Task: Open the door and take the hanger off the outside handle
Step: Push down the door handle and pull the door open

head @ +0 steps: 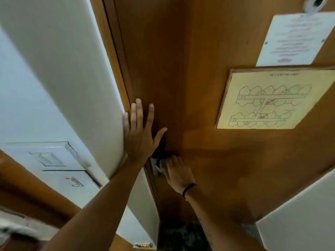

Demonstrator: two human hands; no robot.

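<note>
A brown wooden door (190, 87) fills the middle of the head view and looks closed against its frame (116, 57). My left hand (139, 134) lies flat with fingers spread on the door's left edge, touching the frame and the white wall. Just below it, my right hand (175, 171) is curled around the metal inside handle (159, 166), which it mostly hides. A dark band sits on that wrist. The outside handle and the hanger are not in view.
A white wall (63, 69) with switch plates (54, 160) stands left of the frame. A framed floor plan (268, 100) and a white notice (297, 38) hang on the door, under a peephole (317, 1). Another white wall (299, 214) is at lower right.
</note>
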